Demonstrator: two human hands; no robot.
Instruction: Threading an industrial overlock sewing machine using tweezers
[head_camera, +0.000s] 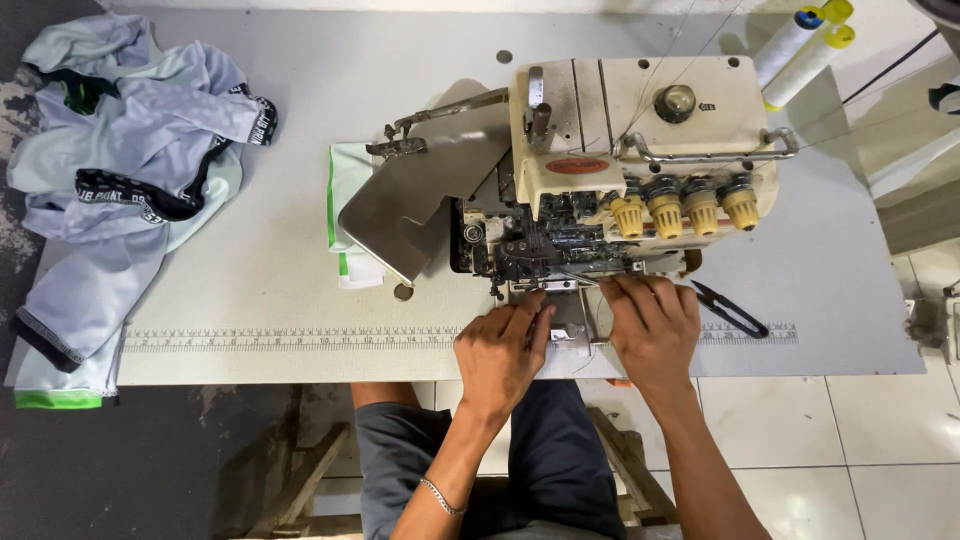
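Looking down from my head camera, my left hand (503, 352) lies flat, fingers together, pressing a small white fabric piece (572, 338) onto the bench (250, 270) right in front of the serger (620, 170). My right hand (655, 325) sits at about three o'clock from the left, fingers spread a little and laid on the same piece, fingertips near the presser foot (545, 283); neither hand is clamped round anything, both simply hold the cloth down. The piece lies at six o'clock from the machine's needle area, mostly hidden under my hands, so I cannot tell how much of it is under the foot. By my judgement the seam is only at its start: I see no sewn length trailing out behind the foot. Black snips (730, 308) rest at three o'clock from my right hand, untouched. At nine o'clock from the machine, a folded white-and-green cloth (345, 215) peeks from under the swung-out metal cover (415, 200). Far over at nine o'clock, a pile of pale garments (120, 150) with black bands hangs over the bench's edge. Thread cones (810, 40) stand at one o'clock.
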